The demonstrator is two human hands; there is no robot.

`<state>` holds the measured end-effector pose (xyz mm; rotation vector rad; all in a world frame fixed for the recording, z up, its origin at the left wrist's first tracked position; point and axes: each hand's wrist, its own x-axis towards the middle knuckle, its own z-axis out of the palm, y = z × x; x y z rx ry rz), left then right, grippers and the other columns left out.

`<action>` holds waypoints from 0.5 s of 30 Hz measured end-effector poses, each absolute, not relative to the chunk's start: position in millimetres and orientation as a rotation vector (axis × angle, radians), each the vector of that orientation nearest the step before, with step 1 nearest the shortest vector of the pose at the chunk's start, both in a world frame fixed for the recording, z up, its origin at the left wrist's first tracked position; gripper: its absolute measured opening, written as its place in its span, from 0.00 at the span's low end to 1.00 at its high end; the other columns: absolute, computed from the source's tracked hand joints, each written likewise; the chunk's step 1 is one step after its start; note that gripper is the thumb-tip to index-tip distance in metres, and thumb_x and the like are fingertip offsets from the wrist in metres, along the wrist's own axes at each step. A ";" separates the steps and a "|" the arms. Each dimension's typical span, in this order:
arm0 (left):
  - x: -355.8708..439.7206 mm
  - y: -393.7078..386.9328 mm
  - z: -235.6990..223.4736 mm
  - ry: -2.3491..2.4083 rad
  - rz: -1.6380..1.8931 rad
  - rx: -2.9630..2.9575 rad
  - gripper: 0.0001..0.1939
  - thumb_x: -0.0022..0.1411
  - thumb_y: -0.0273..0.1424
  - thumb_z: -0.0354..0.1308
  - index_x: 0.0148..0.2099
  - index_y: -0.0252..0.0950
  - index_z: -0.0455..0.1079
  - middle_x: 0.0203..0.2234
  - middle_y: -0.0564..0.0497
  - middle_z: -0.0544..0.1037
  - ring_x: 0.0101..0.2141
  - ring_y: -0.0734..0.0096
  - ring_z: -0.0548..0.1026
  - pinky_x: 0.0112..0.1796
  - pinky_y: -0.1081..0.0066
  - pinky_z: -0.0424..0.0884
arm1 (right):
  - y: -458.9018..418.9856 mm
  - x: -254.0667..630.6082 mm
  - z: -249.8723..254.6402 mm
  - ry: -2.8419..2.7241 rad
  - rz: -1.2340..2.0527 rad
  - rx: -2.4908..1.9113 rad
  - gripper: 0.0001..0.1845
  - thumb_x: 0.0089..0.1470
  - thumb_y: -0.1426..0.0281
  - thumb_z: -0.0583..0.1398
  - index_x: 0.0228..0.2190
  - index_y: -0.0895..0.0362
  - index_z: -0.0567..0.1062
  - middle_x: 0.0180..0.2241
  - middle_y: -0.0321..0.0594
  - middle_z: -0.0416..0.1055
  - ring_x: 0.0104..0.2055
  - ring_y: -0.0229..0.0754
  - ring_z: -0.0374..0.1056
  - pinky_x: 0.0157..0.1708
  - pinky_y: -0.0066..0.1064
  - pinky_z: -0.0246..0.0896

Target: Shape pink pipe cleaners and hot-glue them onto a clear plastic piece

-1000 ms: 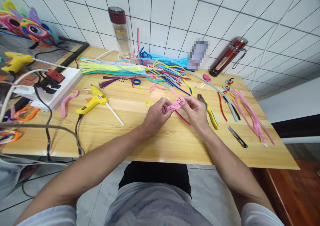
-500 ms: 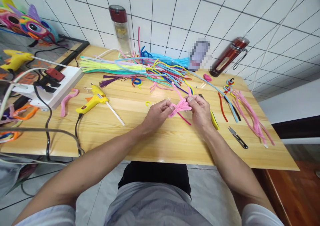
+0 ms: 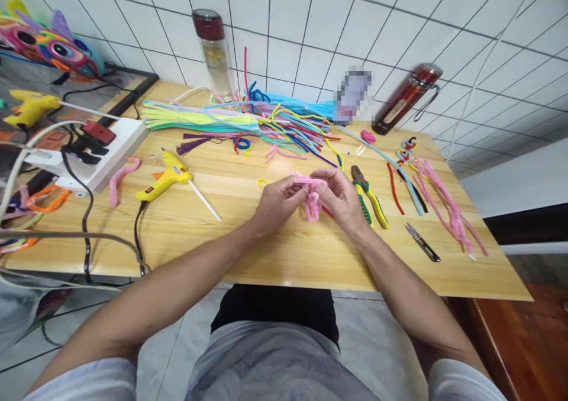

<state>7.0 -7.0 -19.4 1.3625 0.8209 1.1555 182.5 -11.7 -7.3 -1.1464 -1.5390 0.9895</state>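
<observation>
Between my two hands, above the wooden table [image 3: 213, 250], is a bundle of bent pink pipe cleaners [image 3: 313, 207] with loops hanging down. My left hand [image 3: 278, 204] pinches its left side with thumb and fingers. On the other side, my right hand [image 3: 339, 199] grips it, the thumb pressed toward the fingers. Part of a dark pink pipe cleaner [image 3: 327, 212] shows beneath the right hand. Just right of that hand lie pliers [image 3: 376, 207] with yellow-green handles, their jaws pointing away. A small yellow curl [image 3: 262, 183] is near the left fingers.
Yellow hot glue gun [image 3: 164, 182] and a white power strip [image 3: 104, 158] with cables are at left. Bundled pipe cleaners [image 3: 199, 118] lie along the back, near a glass bottle [image 3: 215, 58] and a red thermos [image 3: 403, 102]. Thread snips [image 3: 422, 244] and pink pipe cleaners [image 3: 448, 206] are at right.
The pink bundle has been turned over, so its loops now hang toward me instead of its ends pointing up. My right hand has shifted left, uncovering the pliers.
</observation>
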 end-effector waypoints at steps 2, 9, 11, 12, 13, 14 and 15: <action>7.7 -6.5 -21.9 0.809 1.167 1.281 0.14 0.63 0.41 0.64 0.44 0.36 0.75 0.36 0.49 0.83 0.35 0.67 0.82 0.39 0.68 0.76 | -10.9 181.4 -9.2 -1.548 1.031 -1.146 0.22 0.55 0.52 0.69 0.46 0.51 0.76 0.44 0.39 0.78 0.41 0.42 0.74 0.41 0.33 0.71; 1.9 -4.8 -25.0 1.206 1.262 1.799 0.03 0.64 0.31 0.60 0.38 0.38 0.73 0.29 0.51 0.77 0.32 0.68 0.75 0.38 0.67 0.71 | -6.8 184.9 -18.3 -1.634 0.974 -1.225 0.11 0.59 0.61 0.64 0.42 0.52 0.76 0.34 0.34 0.75 0.33 0.39 0.70 0.33 0.29 0.65; -1.1 -4.8 -21.0 1.319 1.328 2.023 0.02 0.63 0.30 0.61 0.37 0.38 0.74 0.34 0.47 0.78 0.39 0.63 0.74 0.44 0.63 0.69 | -6.2 187.2 -17.4 -1.661 0.941 -1.229 0.08 0.59 0.63 0.64 0.39 0.53 0.77 0.33 0.34 0.74 0.32 0.38 0.68 0.32 0.28 0.63; -2.4 -4.9 -18.6 1.354 1.343 2.089 0.02 0.63 0.30 0.61 0.37 0.38 0.74 0.38 0.45 0.79 0.42 0.60 0.74 0.46 0.61 0.68 | -5.9 188.2 -16.1 -1.676 0.950 -1.215 0.07 0.59 0.63 0.64 0.38 0.53 0.77 0.32 0.34 0.74 0.32 0.38 0.67 0.31 0.28 0.63; -3.6 -5.0 -16.2 1.378 1.337 2.117 0.02 0.63 0.30 0.60 0.37 0.38 0.74 0.40 0.44 0.79 0.45 0.58 0.74 0.48 0.59 0.67 | -5.3 189.2 -14.4 -1.687 0.971 -1.198 0.07 0.60 0.63 0.64 0.37 0.54 0.78 0.31 0.34 0.74 0.32 0.38 0.67 0.32 0.28 0.63; -4.5 -5.0 -14.0 1.385 1.306 2.102 0.03 0.64 0.31 0.60 0.37 0.39 0.73 0.40 0.44 0.80 0.45 0.57 0.74 0.49 0.58 0.66 | -4.6 190.2 -12.4 -1.693 0.998 -1.181 0.08 0.60 0.63 0.64 0.36 0.54 0.78 0.31 0.34 0.74 0.32 0.38 0.68 0.32 0.29 0.63; -5.1 -4.7 -12.2 1.367 1.255 2.042 0.03 0.65 0.32 0.59 0.38 0.39 0.72 0.38 0.45 0.81 0.43 0.58 0.75 0.48 0.58 0.66 | -3.7 191.2 -10.5 -1.694 1.027 -1.166 0.09 0.60 0.62 0.65 0.36 0.54 0.79 0.31 0.34 0.75 0.32 0.38 0.68 0.33 0.29 0.64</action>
